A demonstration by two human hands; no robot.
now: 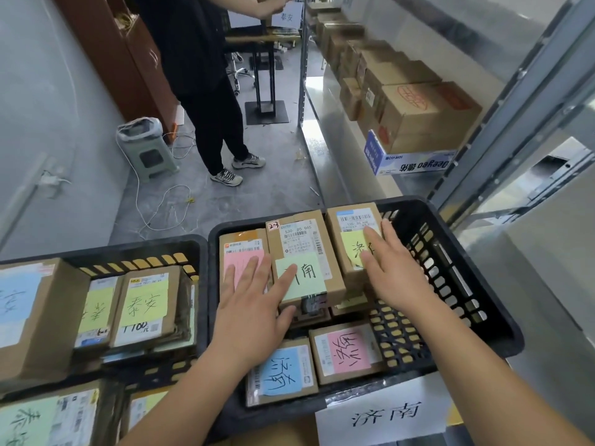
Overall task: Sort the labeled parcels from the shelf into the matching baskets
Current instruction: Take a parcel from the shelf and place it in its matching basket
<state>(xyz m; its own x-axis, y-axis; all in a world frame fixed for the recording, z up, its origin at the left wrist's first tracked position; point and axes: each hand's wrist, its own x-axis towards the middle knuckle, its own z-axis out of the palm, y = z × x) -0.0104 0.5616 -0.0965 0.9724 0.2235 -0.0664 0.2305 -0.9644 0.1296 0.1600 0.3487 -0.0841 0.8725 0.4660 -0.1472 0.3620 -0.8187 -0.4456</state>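
1. Two hands flat in the right-hand basket, nothing gripped. Left hand: fingers straight and spread, pressing on the pink-label parcel and the green-label parcel.
2. Right hand: fingers straight, lying on the yellow-label parcel at the back of the same basket; no curl round it, no pinch.
3. The three parcels sit side by side on top of a lower layer, touching each other. Nearer the camera, lower down: a blue-label parcel and a second pink-label parcel.
4. A white tag on the basket's front reads 济南; the blue note and what shows of the green note match it. The yellow note is partly covered, so I can't fully read it.
5. Step, as I judge it: placing/settling, squaring parcels in the 济南 basket. No parcel is in the air.
6. The left basket holds parcels marked 泰安, including a yellow-label one; neither hand touches it.
7. The shelf on the right holds a row of cardboard boxes, well apart from both hands.
8. Next move likely needs: lift both hands clear, turn right to the shelf, take one parcel, read its note before dropping it.
9. Another person stands beyond the baskets, arms reaching out.
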